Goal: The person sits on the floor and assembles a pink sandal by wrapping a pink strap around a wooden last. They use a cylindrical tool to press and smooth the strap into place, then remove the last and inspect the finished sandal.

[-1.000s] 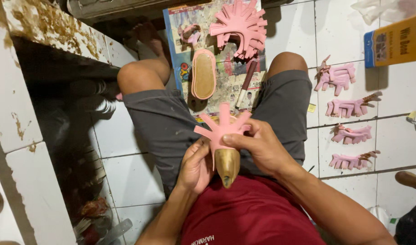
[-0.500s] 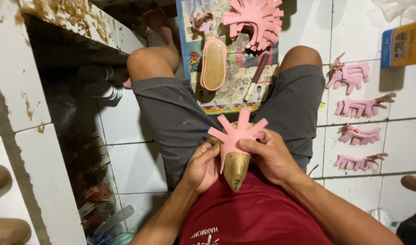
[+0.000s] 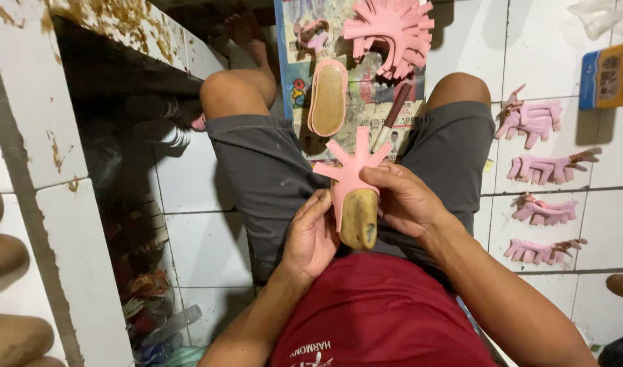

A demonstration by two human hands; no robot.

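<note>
I am sitting on the tiled floor with a shoe form over my lap, between my two hands. My left hand cups it from nine o'clock, fingers curled against its side. My right hand grips it from three o'clock, thumb pressed across the pink upper that is wrapped over the form. The upper's cut tabs fan out at twelve o'clock, away from me, while the form's tan end points to six o'clock, toward my red shirt.

Beyond my knees, at twelve o'clock, a sole lies on printed paper, with a brush just beside it and a pile of pink uppers farther up. At two to three o'clock, four more pink pieces lie in a column on the floor, well apart from my hands.
</note>
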